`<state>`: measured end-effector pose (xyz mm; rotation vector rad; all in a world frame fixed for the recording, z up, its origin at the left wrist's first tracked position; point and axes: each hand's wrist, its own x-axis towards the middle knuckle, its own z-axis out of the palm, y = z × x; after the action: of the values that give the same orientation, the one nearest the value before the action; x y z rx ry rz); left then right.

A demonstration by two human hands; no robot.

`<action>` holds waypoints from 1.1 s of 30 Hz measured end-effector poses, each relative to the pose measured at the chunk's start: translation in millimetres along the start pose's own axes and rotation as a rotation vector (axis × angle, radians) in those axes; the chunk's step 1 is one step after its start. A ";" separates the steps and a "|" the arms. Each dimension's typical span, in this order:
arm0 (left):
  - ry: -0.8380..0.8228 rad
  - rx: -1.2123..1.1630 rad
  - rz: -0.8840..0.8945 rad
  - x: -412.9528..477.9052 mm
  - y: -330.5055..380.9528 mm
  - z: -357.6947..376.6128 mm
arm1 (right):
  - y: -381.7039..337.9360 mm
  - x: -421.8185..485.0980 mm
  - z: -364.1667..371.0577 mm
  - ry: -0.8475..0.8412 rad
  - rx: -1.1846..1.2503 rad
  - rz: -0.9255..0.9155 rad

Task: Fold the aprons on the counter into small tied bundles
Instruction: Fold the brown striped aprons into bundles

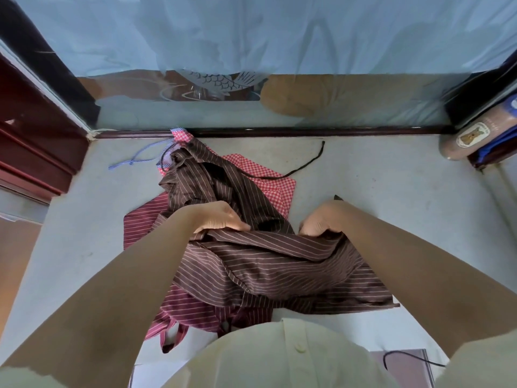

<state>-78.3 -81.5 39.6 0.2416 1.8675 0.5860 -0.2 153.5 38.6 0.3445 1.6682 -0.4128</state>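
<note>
Though crumpled, apron (268, 264) between left hand (221, 219), right hand (319, 225)

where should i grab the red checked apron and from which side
Take the red checked apron by its bare right-hand corner, coming in from the right. That corner lies flat and uncovered on the counter; the rest is buried under the brown striped apron.

maroon striped apron (145, 219): largely buried under the brown striped apron (265, 264)
red checked apron (275, 186): only a corner and strip show
right hand (321, 222): fingertips sunk in brown folds
round label (472, 134): print too small to read
</note>
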 end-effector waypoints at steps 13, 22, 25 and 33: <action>-0.033 -0.424 0.331 -11.3 4.9 -1.3 | -23.9 -2.8 22.0 0.012 0.573 -0.522; 0.094 -0.420 0.328 -5.5 6.1 1.1 | 7.7 -16.7 -22.9 0.204 -0.191 0.143; 0.292 -0.357 0.275 2.8 5.4 -2.8 | 25.8 -30.8 -50.6 0.372 -0.069 0.073; 0.755 0.007 0.247 35.5 10.6 -11.2 | 21.5 -24.3 -96.9 1.366 0.601 -0.484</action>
<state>-103.0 -60.0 18.8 0.2808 2.5868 0.9280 -72.6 217.3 72.3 0.7675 2.9594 -1.2315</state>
